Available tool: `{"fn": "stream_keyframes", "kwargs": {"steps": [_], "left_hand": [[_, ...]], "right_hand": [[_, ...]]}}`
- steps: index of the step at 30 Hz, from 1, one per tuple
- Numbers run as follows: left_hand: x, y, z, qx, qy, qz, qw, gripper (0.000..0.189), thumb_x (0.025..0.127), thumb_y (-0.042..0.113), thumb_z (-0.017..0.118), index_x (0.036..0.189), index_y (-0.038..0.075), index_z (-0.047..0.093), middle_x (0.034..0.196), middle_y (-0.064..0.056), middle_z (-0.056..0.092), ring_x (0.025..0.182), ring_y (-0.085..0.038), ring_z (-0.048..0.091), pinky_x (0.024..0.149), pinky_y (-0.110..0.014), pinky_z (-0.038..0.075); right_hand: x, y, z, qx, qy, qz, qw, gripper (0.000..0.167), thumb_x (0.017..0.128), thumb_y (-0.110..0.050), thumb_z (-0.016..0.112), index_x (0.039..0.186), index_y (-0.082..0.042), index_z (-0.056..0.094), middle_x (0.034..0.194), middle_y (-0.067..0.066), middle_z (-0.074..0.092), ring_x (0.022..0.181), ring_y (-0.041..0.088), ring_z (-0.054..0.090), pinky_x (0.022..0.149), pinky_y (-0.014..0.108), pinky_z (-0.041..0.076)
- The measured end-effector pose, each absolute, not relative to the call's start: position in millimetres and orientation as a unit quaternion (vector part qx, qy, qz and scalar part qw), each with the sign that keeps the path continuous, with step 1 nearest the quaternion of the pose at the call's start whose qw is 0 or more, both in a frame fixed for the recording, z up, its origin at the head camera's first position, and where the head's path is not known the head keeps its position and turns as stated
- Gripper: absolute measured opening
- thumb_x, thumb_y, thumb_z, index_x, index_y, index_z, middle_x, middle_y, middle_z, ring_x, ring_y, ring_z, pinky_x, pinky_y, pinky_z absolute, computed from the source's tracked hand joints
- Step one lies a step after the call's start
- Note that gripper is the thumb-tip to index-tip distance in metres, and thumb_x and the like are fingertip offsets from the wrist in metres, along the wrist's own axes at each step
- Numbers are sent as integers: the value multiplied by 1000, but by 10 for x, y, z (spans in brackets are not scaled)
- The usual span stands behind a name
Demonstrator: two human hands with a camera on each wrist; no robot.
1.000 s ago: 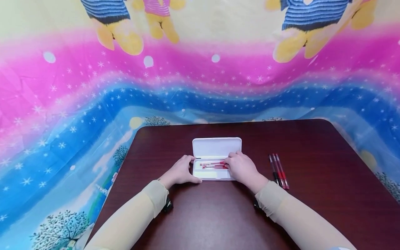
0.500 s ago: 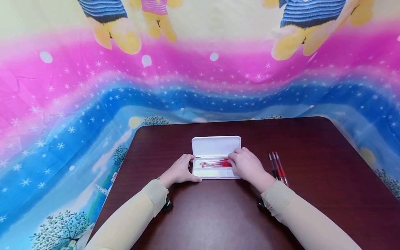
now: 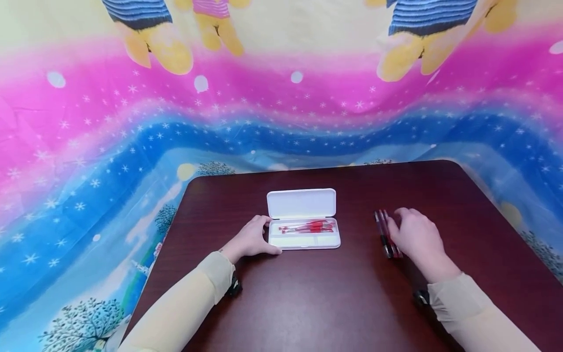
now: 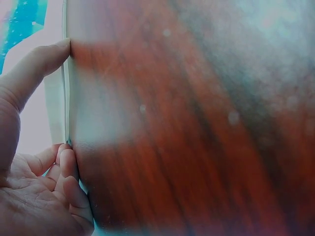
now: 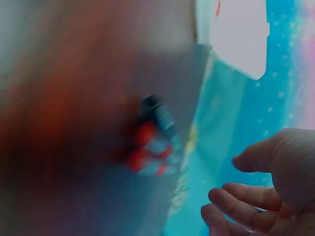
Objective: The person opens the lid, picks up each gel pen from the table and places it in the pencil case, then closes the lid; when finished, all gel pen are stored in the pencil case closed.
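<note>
A white pencil case (image 3: 301, 203) lies on the table with its lid raised. Several red pens (image 3: 314, 227) rest in its rear compartment; the front compartment holds none. My left hand (image 3: 251, 238) holds the case's left end, thumb at the front edge and fingers at the back, as the left wrist view also shows along the white case side (image 4: 67, 103). To the right lie one black and two red pens (image 3: 381, 234) side by side. My right hand (image 3: 418, 238) is just right of them. In the right wrist view its fingers (image 5: 246, 196) are spread loosely around nothing, apart from the blurred pens (image 5: 152, 142).
The dark brown wooden table (image 3: 299, 293) has rounded far corners. Behind it hangs a colourful cloth (image 3: 281, 112) with snowflakes and bears, which also runs down along both sides. A black wrist strap (image 3: 421, 297) sits at my right sleeve.
My right hand has let go of the red pens in the case and moved right to the pens on the table. My left hand stays on the case. The head view has shifted slightly.
</note>
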State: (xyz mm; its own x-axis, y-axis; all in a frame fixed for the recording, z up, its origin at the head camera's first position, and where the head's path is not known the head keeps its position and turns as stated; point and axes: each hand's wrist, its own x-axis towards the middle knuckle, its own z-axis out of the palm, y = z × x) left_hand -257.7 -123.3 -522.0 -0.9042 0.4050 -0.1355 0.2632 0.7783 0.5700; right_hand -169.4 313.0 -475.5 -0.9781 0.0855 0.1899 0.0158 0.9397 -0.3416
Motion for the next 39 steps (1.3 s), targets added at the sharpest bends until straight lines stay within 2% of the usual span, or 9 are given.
{"fn": "stream_keyframes", "kwargs": {"steps": [3,6,9,18,24,29,35,39], "left_hand": [[-2580,-1238,-5219,178,935,281,126,100,71,50,102,149,7,57,133,-7,62,115,-21,62,105,-41,55],[-2583,-1236,-5221,179,935,281,125,100,71,50,102,148,7,57,133,-7,62,115,-21,62,105,-41,55],[-2581,-1230,-5218,179,934,282,124,100,70,50,102,148,6,58,132,-7,62,115,-21,62,105,-40,55],[-2564,-1222,-5189,174,933,288,127,100,69,49,103,147,5,58,132,-8,62,115,-21,61,105,-41,54],[-2570,-1224,-5195,174,933,286,128,99,70,49,103,147,5,57,131,-7,62,115,-21,61,106,-41,54],[-2570,-1226,-5197,175,934,284,128,99,70,49,103,147,6,58,132,-7,62,115,-21,62,105,-41,54],[-2557,-1221,-5188,178,934,283,127,100,70,50,103,147,5,58,132,-7,63,115,-20,62,105,-41,55],[-2559,-1219,-5178,175,933,287,127,100,69,50,103,147,5,58,130,-7,63,116,-21,62,106,-41,54]], "right_hand": [[-1630,3283,-4842,-50,-980,182,62,45,106,-28,67,127,11,67,113,34,71,90,43,69,82,65,59],[-1591,3378,-4941,-62,-978,195,44,41,105,-28,68,122,9,68,102,27,74,81,35,66,74,57,59],[-1572,3427,-5015,-71,-975,207,31,39,104,-30,68,118,6,70,96,20,75,79,30,65,70,50,56],[-1570,3450,-5057,-76,-972,223,15,39,103,-31,70,118,5,71,101,20,76,82,30,66,70,45,53],[-1579,3458,-5065,-76,-973,217,7,35,102,-30,69,114,3,73,96,16,75,78,28,64,67,40,50],[-1577,3460,-5070,-77,-975,207,8,32,100,-28,66,109,2,73,90,13,73,76,27,62,66,40,49],[-1572,3457,-5051,-82,-975,207,-2,35,100,-33,71,105,2,74,89,14,73,76,27,63,65,40,50],[-1579,3464,-5045,-89,-974,208,-10,32,100,-31,71,101,1,74,85,12,73,73,26,62,64,39,49]]}}
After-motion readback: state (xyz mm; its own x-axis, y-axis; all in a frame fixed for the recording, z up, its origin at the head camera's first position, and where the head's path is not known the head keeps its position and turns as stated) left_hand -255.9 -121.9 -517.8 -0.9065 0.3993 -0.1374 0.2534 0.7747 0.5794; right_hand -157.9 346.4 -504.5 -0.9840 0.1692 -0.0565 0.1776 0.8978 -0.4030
